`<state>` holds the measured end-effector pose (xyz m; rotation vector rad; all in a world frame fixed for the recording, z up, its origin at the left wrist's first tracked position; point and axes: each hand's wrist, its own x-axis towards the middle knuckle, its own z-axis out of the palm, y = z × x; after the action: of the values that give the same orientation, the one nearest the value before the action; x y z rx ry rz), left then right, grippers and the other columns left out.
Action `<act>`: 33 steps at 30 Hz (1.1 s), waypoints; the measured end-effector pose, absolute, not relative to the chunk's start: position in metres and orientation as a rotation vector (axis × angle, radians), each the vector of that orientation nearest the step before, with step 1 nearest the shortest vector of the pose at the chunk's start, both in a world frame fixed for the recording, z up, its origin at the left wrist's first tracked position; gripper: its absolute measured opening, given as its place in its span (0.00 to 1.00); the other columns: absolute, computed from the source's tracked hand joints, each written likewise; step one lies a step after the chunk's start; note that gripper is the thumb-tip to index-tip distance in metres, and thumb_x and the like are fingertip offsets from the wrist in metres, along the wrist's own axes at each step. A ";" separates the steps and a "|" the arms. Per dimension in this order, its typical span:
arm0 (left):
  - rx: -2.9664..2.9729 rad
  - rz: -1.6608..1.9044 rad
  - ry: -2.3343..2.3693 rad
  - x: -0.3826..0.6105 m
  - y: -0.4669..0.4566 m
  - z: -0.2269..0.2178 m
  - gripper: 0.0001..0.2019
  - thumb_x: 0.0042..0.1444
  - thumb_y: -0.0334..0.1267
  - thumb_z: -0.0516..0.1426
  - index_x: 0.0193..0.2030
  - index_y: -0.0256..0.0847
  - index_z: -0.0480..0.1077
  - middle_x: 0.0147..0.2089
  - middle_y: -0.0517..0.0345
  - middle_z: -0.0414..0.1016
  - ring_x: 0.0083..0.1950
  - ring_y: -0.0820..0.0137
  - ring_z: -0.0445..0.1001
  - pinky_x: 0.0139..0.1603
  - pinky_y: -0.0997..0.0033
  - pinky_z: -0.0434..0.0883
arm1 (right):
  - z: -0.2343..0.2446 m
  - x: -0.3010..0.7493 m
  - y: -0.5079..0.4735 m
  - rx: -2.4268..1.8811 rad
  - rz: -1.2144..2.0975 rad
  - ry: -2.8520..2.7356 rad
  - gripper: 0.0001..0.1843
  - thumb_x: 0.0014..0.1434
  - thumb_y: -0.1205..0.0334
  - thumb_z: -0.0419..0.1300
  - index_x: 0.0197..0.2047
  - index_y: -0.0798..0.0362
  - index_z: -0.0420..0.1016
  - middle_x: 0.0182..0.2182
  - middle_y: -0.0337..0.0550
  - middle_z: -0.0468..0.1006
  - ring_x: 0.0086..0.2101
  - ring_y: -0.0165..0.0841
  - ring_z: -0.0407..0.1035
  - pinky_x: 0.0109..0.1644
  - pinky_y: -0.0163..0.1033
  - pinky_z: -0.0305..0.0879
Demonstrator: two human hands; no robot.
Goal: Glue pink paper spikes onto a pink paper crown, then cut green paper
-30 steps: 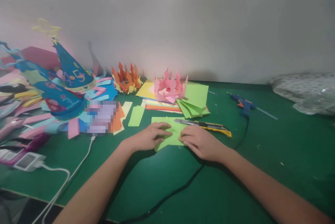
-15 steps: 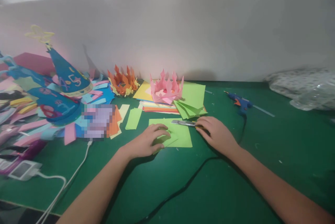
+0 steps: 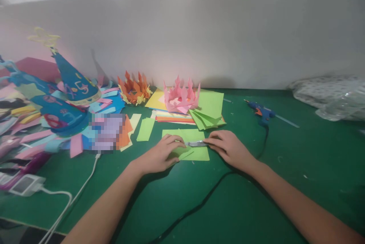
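A green sheet of paper (image 3: pixel 201 154) lies on the table in front of me, with a smaller folded green piece (image 3: pixel 185 154) on top. My left hand (image 3: pixel 165 152) is over the left part of this paper, fingers apart and slightly bent, holding nothing. From the right, my right hand (image 3: pixel 228 146) grips a utility knife (image 3: pixel 196 143) at its handle end. The knife lies nearly level across the paper, its tip pointing left, close to my left fingertips. Whether the tip touches the paper or those fingers, I cannot tell.
Behind the paper stand a pink paper crown (image 3: pixel 182 99) and an orange crown (image 3: pixel 134 90). Blue cone hats (image 3: pixel 76 82) and strips fill the left side. A blue glue gun (image 3: pixel 261 113) lies at right, its black cord (image 3: pixel 199 206) crossing the table.
My right hand has moved left and slightly nearer to me with the utility knife, bringing its tip up to my left fingers. My left hand has barely shifted.
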<state>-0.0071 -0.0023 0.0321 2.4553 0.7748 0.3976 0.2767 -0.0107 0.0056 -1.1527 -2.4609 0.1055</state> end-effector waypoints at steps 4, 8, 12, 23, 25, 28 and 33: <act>2.459 0.395 0.775 -0.008 -0.001 0.031 0.22 0.54 0.32 0.55 0.56 0.46 0.59 0.57 0.51 0.61 0.58 0.62 0.58 0.58 0.58 0.59 | 0.008 0.275 -0.011 -1.088 0.128 -2.520 0.19 0.63 0.66 0.47 0.52 0.43 0.71 0.41 0.48 0.71 0.40 0.37 0.64 0.43 0.45 0.60; 2.470 0.386 0.753 -0.009 0.001 0.030 0.20 0.55 0.33 0.54 0.56 0.47 0.62 0.59 0.51 0.60 0.60 0.62 0.57 0.59 0.59 0.59 | 0.008 0.272 -0.012 -1.070 0.165 -2.546 0.21 0.63 0.68 0.47 0.54 0.39 0.69 0.43 0.47 0.70 0.41 0.37 0.64 0.44 0.45 0.60; 2.478 0.349 0.724 -0.010 0.004 0.029 0.20 0.57 0.36 0.53 0.57 0.46 0.62 0.58 0.51 0.64 0.59 0.61 0.61 0.59 0.58 0.59 | 0.007 0.269 -0.010 -1.060 0.161 -2.588 0.20 0.63 0.66 0.47 0.54 0.38 0.69 0.45 0.46 0.71 0.43 0.37 0.63 0.45 0.46 0.58; 2.459 0.279 0.715 -0.017 0.009 0.026 0.25 0.58 0.29 0.49 0.62 0.50 0.57 0.62 0.55 0.62 0.61 0.63 0.59 0.60 0.55 0.58 | 0.008 0.272 -0.006 -0.995 0.147 -2.661 0.25 0.62 0.72 0.45 0.54 0.37 0.68 0.43 0.46 0.71 0.42 0.36 0.62 0.42 0.43 0.55; 2.455 0.288 0.712 -0.017 0.010 0.025 0.26 0.58 0.27 0.47 0.62 0.50 0.57 0.62 0.56 0.62 0.61 0.64 0.59 0.60 0.56 0.58 | 0.009 0.273 -0.006 -0.989 0.154 -2.667 0.24 0.62 0.71 0.45 0.54 0.36 0.68 0.42 0.46 0.71 0.41 0.36 0.62 0.41 0.42 0.55; 2.450 0.289 0.706 -0.017 0.010 0.024 0.26 0.58 0.26 0.46 0.62 0.50 0.57 0.62 0.56 0.62 0.61 0.65 0.59 0.60 0.57 0.58 | 0.009 0.275 -0.006 -0.980 0.169 -2.676 0.24 0.63 0.70 0.45 0.54 0.36 0.68 0.40 0.46 0.71 0.40 0.35 0.63 0.40 0.42 0.55; 2.440 0.274 0.717 -0.017 0.010 0.026 0.25 0.59 0.27 0.46 0.62 0.50 0.57 0.62 0.58 0.61 0.61 0.65 0.58 0.61 0.58 0.58 | 0.008 0.279 -0.007 -0.975 0.188 -2.701 0.23 0.64 0.69 0.46 0.56 0.35 0.66 0.40 0.46 0.71 0.40 0.36 0.62 0.41 0.42 0.55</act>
<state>-0.0170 0.0099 0.0262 2.4397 0.7166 0.2736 0.2788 -0.0071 0.0084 -0.9747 -2.7008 0.1876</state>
